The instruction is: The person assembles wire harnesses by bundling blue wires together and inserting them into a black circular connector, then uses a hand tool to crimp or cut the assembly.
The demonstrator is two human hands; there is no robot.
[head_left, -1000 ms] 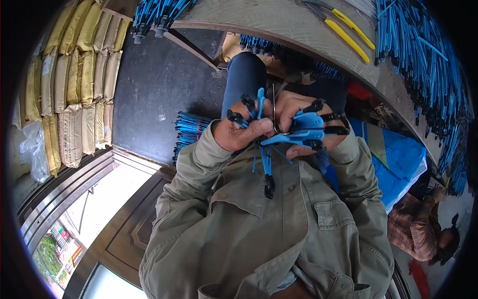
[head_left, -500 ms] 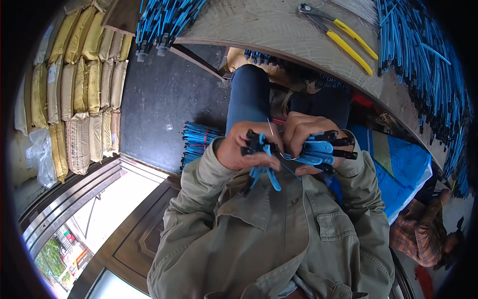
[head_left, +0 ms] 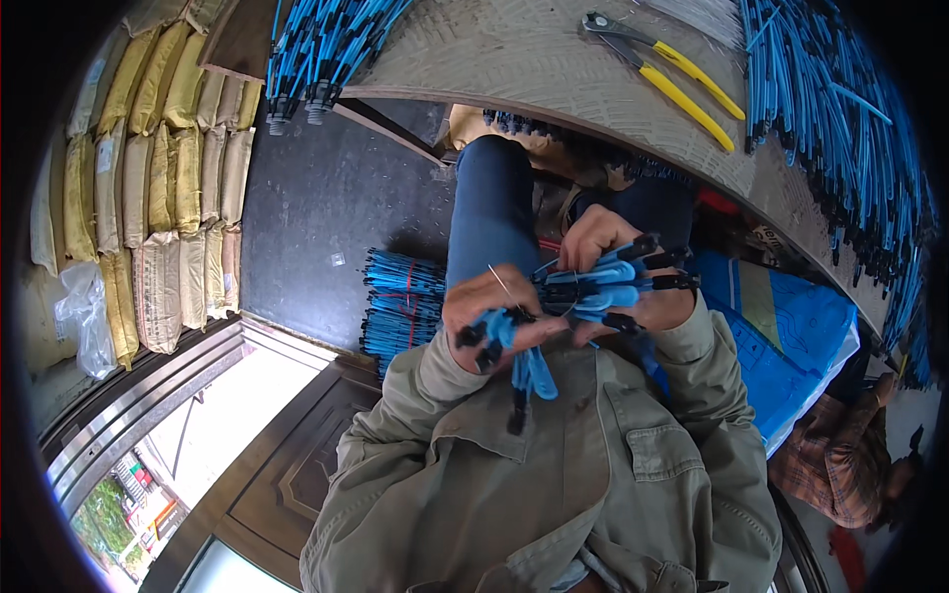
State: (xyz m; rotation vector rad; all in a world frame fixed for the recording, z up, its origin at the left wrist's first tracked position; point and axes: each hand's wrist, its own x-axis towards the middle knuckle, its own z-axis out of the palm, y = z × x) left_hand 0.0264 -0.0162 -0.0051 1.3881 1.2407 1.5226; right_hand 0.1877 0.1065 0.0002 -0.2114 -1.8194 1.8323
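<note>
Both grips are clamped tight: the left hand (head_left: pixel 489 311) pinches a drooping cluster of blue cables (head_left: pixel 524 361) with black plug ends, the right hand (head_left: pixel 618 272) fists a stiff fan of the same above the lap. On the woven tabletop (head_left: pixel 514 49), one pair of yellow-handled pliers (head_left: pixel 667 74); one tied blue bundle (head_left: pixel 400 306) lies on the floor.

The left hand (head_left: pixel 491 308) and right hand (head_left: pixel 603 265) together grip a bunch of blue plastic cable pieces with black ends (head_left: pixel 583 296) above the lap. Yellow-handled pliers (head_left: pixel 664 74) lie near the curved bench's (head_left: pixel 514 54) edge, beside heaped blue cables (head_left: pixel 825 119). A tied blue bundle (head_left: pixel 400 301) rests on the floor.
</note>
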